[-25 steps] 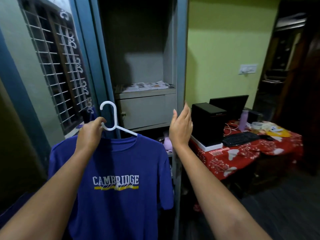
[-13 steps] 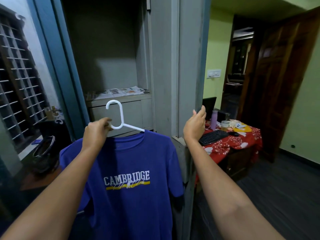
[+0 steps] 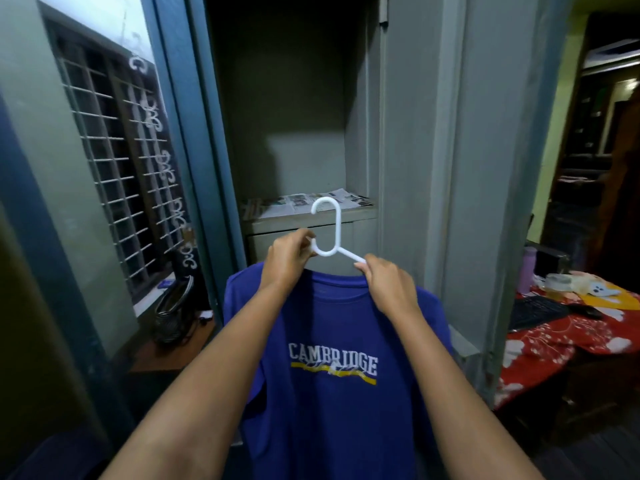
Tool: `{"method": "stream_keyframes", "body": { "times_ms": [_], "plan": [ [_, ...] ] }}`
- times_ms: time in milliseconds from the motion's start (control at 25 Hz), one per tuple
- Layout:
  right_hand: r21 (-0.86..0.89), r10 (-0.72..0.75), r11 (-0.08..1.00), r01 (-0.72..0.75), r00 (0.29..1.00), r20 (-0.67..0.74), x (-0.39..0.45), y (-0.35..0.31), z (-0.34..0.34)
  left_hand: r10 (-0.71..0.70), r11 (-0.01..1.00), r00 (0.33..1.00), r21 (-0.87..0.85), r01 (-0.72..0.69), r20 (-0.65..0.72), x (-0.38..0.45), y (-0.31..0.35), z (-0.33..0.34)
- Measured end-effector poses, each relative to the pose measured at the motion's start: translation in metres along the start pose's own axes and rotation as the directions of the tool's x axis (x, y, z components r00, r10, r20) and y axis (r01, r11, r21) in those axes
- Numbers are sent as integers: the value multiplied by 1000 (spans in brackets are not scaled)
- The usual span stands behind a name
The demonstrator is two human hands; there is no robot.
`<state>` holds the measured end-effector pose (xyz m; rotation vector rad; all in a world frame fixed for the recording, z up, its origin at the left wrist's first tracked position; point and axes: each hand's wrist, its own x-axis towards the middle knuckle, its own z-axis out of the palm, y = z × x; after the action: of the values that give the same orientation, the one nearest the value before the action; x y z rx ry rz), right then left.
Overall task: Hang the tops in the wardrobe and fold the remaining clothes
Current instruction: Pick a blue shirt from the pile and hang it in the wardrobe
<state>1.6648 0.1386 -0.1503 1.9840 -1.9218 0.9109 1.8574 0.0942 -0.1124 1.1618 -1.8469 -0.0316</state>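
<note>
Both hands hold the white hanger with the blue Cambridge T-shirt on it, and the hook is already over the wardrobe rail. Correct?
Not quite. In the head view the white hanger is not on any rail: its hook stands free in front of the open wardrobe, and no rail shows. The rest holds: the left hand and right hand both grip it, with the blue T-shirt on it.

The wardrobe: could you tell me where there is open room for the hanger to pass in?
The tall bay above the newspapers is open, bordered by the blue door and the grey panel. Lower down, the drawer unit fills it.
</note>
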Motion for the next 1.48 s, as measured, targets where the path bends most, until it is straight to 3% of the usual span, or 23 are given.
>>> {"method": "stream_keyframes", "body": {
  "times_ms": [80, 160, 280, 360, 440, 600, 840, 920, 1000, 1080, 1160, 1360, 1480],
  "plan": [
    [-41, 22, 999, -26, 996, -85, 19, -3, 8, 67, 983, 994, 164, -80, 88, 24, -24, -1],
    [-62, 77, 995, -85, 990, -120, 40, -7, 13, 31, 845, 983, 520, -121, 179, 49, -55, -11],
    [-46, 130, 990, -135, 987, -89, 61, -11, 17, -136, 407, 961, 898, -167, 240, 66, -98, -32],
    [-18, 146, 989, -148, 987, -72, 68, -15, 18, -221, 87, 930, 956, -281, 294, 66, -111, -40],
    [0, 154, 988, -155, 987, -55, 75, -18, 21, -243, -75, 914, 933, -352, 325, 67, -112, -39],
    [37, 137, 990, -137, 991, -9, 74, -27, 31, -51, -4, 949, 950, -313, 312, 54, -107, -39],
    [95, 20, 995, -26, 998, 63, 41, -75, 25, 164, 142, 968, 966, -216, 192, -56, -85, -94],
    [116, -35, 993, 27, 997, 67, 26, -99, 18, 325, 213, 945, 972, -102, 28, -95, -78, -126],
    [141, -68, 988, 59, 996, 62, 13, -122, 9, 384, 391, 889, 916, 87, -248, -132, -72, -161],
    [174, -95, 981, 83, 993, 63, -1, -146, 1, 155, 564, 823, 733, 380, -547, -165, -65, -191],
    [218, -106, 972, 89, 992, 67, -13, -167, -4, -98, 578, 709, 540, 612, -698, -188, -61, -216],
    [287, -157, 948, 137, 986, 47, -35, -217, -11, -377, 586, 502, 220, 780, -778, -221, -72, -287],
    [328, -186, 931, 160, 982, 47, -42, -246, -11, -502, 553, 438, 113, 825, -746, -234, -82, -333]
  ]
}}
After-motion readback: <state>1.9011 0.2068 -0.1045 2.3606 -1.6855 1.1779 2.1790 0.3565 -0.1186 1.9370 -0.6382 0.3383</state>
